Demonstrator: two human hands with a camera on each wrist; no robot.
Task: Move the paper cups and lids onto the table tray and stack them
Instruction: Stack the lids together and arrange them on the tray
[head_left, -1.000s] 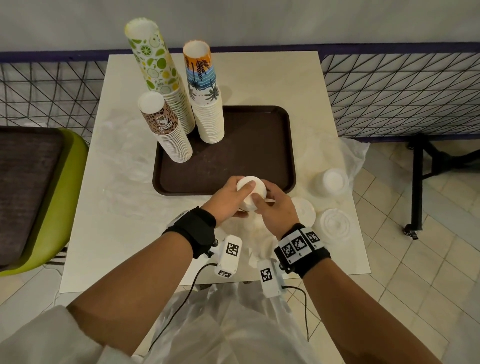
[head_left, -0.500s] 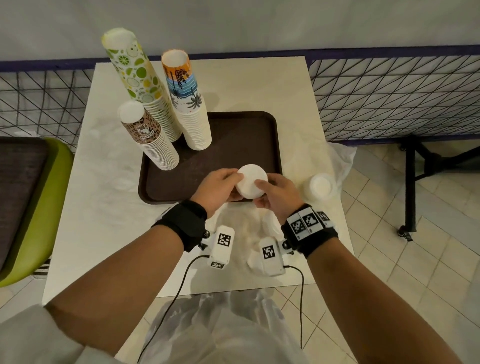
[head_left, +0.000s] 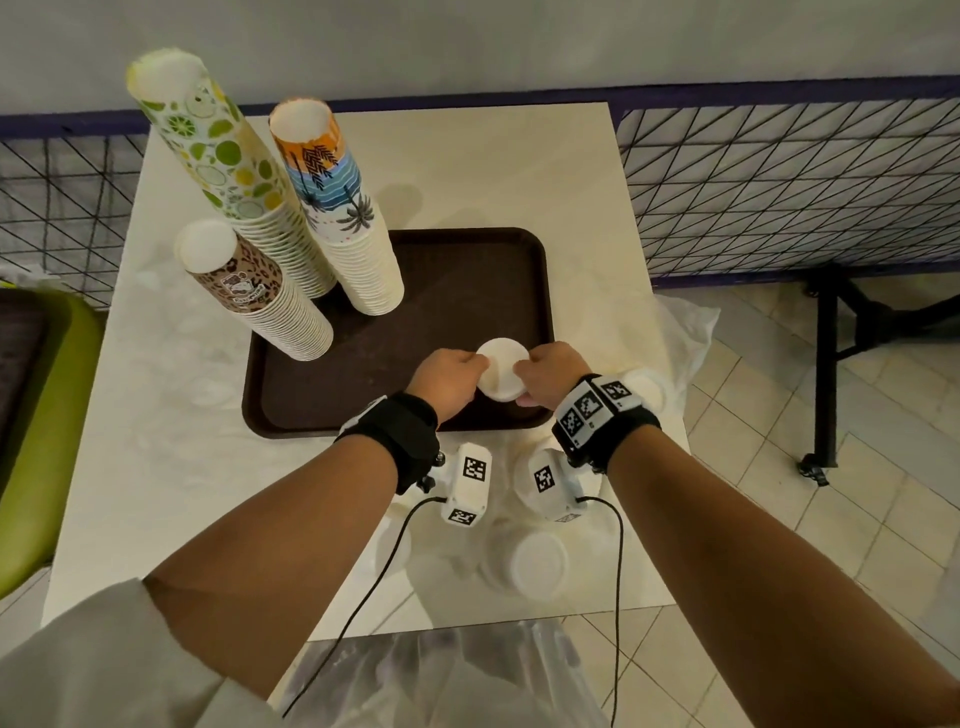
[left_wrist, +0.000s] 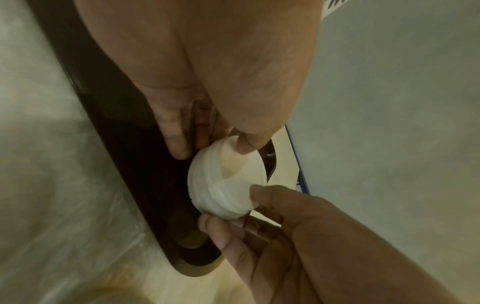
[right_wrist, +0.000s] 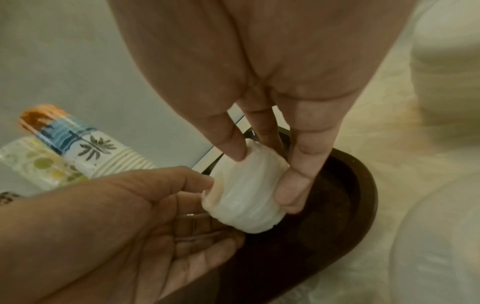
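Far left, a green chair (head_left: 47, 426) beside the table (head_left: 156, 441). On the tray's (head_left: 467, 291) left part, three upright cup stacks: a leopard-print stack (head_left: 260, 301) nearest, a lime-print stack (head_left: 223, 161) tallest behind it, a palm-print stack (head_left: 343, 218) just right of that, also seen in the right wrist view (right_wrist: 85, 148). Over the tray's near edge, the left hand (head_left: 449, 379), its grip clamped on the left side of a small stack of white lids (head_left: 503, 368), thumb on the top rim and fingers curled beneath. The lids (left_wrist: 226, 185) ribbed along the side, tilted, apparently just above the dark tray floor (left_wrist: 145, 185); contact with it hard to judge. On the opposite side, the right hand (head_left: 548, 376), grip likewise clamped on the lids (right_wrist: 249, 191), thumb (right_wrist: 298, 181) and a fingertip (right_wrist: 231, 144) pressed against the ribbed wall. Nearer the body, a loose white lid (head_left: 535, 566) on crinkled clear plastic (head_left: 447, 551). At the right table edge, more white lids (head_left: 647, 389), partly hidden behind the right wristband (head_left: 602, 415).
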